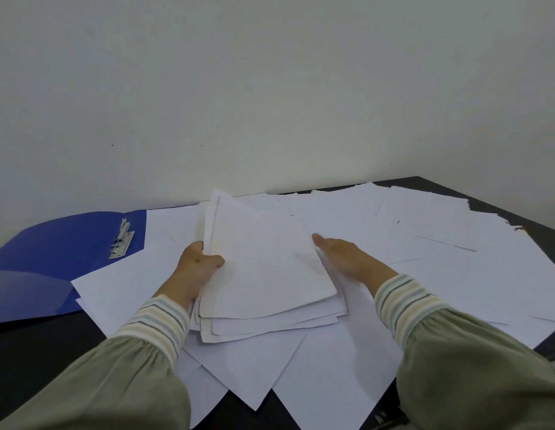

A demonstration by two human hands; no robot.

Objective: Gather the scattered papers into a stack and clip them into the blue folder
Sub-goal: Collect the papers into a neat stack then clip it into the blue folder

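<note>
Head view: my left hand [199, 264] grips the left edge of the paper stack [263, 268] at the table's [37, 352] middle; my right hand [344, 254], fingers straight, presses its right edge. Loose sheets [425, 237] lie around; the blue folder [59, 249] lies open at the left edge.

The left hand [199, 264] hides its fingers behind the stack [267, 268] it grips, with only the thumb showing on top, and the right hand [344, 256] has its fingers tucked out of sight under the stack's right edge. The blue folder [52, 252] runs off the picture's left edge, and loose papers [425, 243] cover its right side and most of the table [37, 346]. Small dark marks on the far sheets are too small to read.
</note>
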